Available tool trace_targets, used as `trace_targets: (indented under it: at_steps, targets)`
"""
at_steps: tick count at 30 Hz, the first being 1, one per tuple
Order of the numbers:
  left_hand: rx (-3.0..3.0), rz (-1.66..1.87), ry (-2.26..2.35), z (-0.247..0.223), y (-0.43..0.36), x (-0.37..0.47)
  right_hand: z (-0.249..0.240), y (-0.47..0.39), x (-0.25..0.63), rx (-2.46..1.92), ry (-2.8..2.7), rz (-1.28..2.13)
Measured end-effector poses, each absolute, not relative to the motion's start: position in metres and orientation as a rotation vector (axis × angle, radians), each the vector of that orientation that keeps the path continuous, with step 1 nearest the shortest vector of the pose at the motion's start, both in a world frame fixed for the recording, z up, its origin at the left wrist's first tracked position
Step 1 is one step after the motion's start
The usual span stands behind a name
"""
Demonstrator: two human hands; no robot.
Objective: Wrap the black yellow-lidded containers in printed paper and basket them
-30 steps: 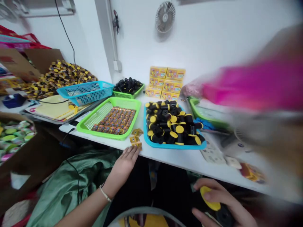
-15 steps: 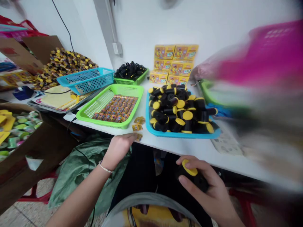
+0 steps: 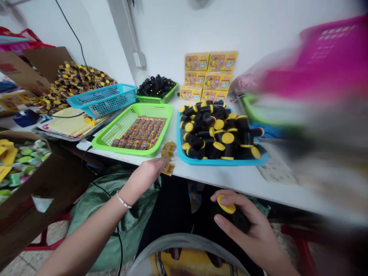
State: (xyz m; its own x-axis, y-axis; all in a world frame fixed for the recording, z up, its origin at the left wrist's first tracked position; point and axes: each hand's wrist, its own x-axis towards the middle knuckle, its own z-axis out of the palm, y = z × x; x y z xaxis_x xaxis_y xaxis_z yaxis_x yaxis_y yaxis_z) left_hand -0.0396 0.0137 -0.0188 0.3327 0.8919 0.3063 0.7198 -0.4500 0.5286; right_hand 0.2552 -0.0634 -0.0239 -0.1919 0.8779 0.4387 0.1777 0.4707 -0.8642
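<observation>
Your left hand (image 3: 145,174) reaches the table edge (image 3: 230,180), fingertips pinching a small yellow packet (image 3: 169,168) just below the green basket (image 3: 135,132). Blue tray (image 3: 221,161) of capped black tubes sits right of it. Your right hand (image 3: 247,230), below the table, grips a black yellow-capped tube (image 3: 231,214).

Lighting: bright, even, soft shadows. Right side heavily smeared by motion blur; edges stretched by wide-angle distortion; centre rendered sharp.

blk tube, yel cap (image 3: 230,214) | tilted | below table edge | yel packet (image 3: 169,168)
</observation>
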Motion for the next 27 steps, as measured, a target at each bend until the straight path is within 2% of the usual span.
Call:
trace_targets:
  at_steps: [5, 8, 14, 19, 27]
  targets:
    - [1.882, 1.292, 1.416, -0.025, -0.009, -0.016, -0.012, -0.057, 0.256, -0.936, -1.619, 0.873]
    - [1.547, 1.425, 1.318, -0.020, -0.025, 0.004, 0.001, -0.055, 0.254, -0.909, -1.603, 0.912]
    - [1.040, 1.350, 1.056, -0.004, -0.054, 0.050, 0.018, -0.050, 0.241, -0.840, -1.425, 0.971]
    - [0.727, 1.148, 0.923, 0.000, -0.059, 0.063, 0.015, -0.050, 0.241, -0.846, -1.184, 1.108]
    - [0.838, 1.215, 0.844, -0.005, -0.060, 0.063, 0.008, -0.058, 0.241, -0.894, -1.145, 1.053]
